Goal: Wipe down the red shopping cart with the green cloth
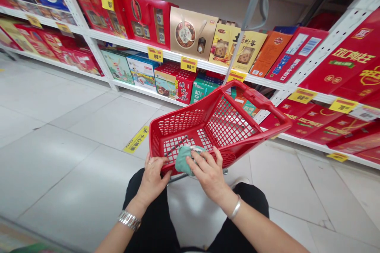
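- a teal cloth pouch (184, 161) lies at the near edge of the basket, around 6 o'clock; it looks soft and light, best pinched at its folded top
- right hand (208, 172) rests on the pouch, fingers spread, not clenched
- left hand (152, 178) curls over the rim of the red plastic shopping basket (182, 121)
- boxed gift sets (191, 33) stand on white shelves (139, 45) at 12 o'clock

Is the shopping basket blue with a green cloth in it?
No, the shopping basket is red, not blue, as the head view shows. The green cloth is in it, just as you said.
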The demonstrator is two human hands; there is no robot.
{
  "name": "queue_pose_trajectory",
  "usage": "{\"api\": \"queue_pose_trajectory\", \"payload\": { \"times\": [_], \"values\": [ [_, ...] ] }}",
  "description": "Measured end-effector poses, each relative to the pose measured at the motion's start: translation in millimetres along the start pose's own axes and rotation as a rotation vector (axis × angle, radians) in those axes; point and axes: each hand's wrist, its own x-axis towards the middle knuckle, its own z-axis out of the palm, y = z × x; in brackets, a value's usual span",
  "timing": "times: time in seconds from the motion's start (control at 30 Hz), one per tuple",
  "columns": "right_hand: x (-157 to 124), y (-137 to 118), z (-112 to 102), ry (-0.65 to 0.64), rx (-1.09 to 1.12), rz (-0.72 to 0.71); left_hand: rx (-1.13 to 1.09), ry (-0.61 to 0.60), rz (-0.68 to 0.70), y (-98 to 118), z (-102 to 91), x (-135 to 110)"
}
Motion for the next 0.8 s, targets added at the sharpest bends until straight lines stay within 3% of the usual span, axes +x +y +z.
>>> {"api": "queue_pose_trajectory", "payload": {
  "times": [0.33, 0.53, 0.8],
  "values": [
    [2.0, 4.7, 1.5, 0.102, -0.006, -0.05, 0.001, -0.006, 0.017, 1.6, -3.2, 1.2],
    [3.6, 15.0, 9.2, 0.008, 0.104, -0.147, 0.01, -0.002, 0.0, 2.3, -2.0, 1.6],
    [-1.4, 21.3, 1.3, 0.108, 0.046, -0.126, 0.004, 0.014, 0.028, 0.3, -2.4, 0.4]
  ]
}}
